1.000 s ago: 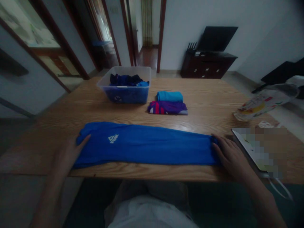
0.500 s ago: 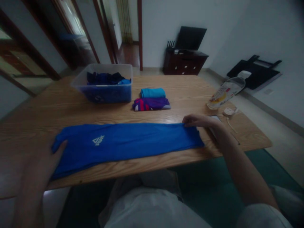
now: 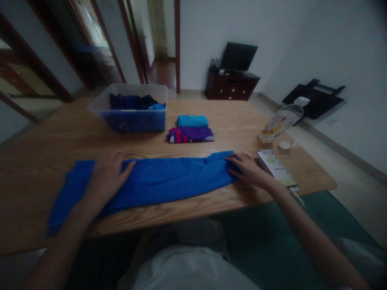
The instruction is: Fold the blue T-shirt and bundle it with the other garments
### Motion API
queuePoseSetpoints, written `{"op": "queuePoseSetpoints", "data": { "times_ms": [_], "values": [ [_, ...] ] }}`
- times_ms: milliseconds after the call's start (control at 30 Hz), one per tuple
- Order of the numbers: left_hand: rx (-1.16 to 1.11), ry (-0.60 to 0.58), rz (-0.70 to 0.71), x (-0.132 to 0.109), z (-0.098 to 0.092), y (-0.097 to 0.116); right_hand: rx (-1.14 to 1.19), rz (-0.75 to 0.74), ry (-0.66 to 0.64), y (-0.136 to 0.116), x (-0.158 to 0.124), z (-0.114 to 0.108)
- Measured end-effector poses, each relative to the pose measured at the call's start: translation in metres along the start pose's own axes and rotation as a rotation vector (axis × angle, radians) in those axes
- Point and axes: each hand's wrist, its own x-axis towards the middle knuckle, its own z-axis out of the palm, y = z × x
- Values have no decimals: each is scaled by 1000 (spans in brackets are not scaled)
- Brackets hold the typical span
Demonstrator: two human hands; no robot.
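Blue garment (image 3: 169, 183) folded into a long strip, lying flat along the near edge of the counter (image 3: 60, 137), its left end running toward the near left corner. Wood-grain counter, dim light, whole view a bit soft.

Behind the strip, mid-counter: a folded purple-and-pink garment (image 3: 190, 135) with a folded teal garment (image 3: 192, 120) just behind it, touching or nearly so; hard to tell in this light. Left of those, a clear plastic bin (image 3: 96, 105) with dark blue clothes (image 3: 133, 101) inside, toward the far left part of the counter. Near the right edge: a plastic bottle (image 3: 279, 122) lying tilted, a small white item (image 3: 284, 144) by it, and a flat booklet (image 3: 276, 169) just right of the strip's right end.

Room: white walls, dark wood door frames at the far left, a dark cabinet (image 3: 231, 85) with a black screen (image 3: 238, 56) on it against the far wall, a black folded object (image 3: 314, 98) on the floor at right.

Left hand (image 3: 109, 175) flat, palm down, fingers spread open on the strip's left part, forearm coming in from the near left. Right hand (image 3: 246, 169) open, palm down, fingers resting on the strip's right end, gripping nothing that I can see; forearm comes from the near right.
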Motion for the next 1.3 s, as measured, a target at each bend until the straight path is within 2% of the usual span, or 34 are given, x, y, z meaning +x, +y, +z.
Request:
{"op": "queuePoseSetpoints", "data": {
  "times_ms": [33,100,200,333,433,500,600,733,833,967,1133,1200,1300],
  "values": [
    [-114,-42,98,22,9,27,-41,14,53,0,-6,3],
    [-369,-205,306,62,31,79,-54,10,151,-1,-15,5],
    [-463,-313,461,108,66,151,48,6,212,-5,-29,4],
    [-501,-464,614,140,103,229,-15,110,262,-20,-55,6],
    [-496,-570,664,152,119,262,-95,165,231,-32,-68,16],
    [-496,-630,680,160,124,269,-123,202,243,-37,-72,22],
    [-524,-651,671,175,120,265,-145,205,303,-41,-74,25],
    [-548,-564,613,196,109,255,-118,204,405,-42,-78,17],
    [-513,-498,596,203,108,253,-89,220,393,-42,-84,12],
    [-410,-408,541,195,118,256,-88,288,335,-42,-88,23],
    [-328,-330,409,176,125,265,-207,504,307,-37,-77,51],
    [-334,-327,394,176,126,271,-200,515,318,-31,-67,56],
    [-358,-386,421,183,127,282,-79,472,330,-20,-52,51]
  ]
}}
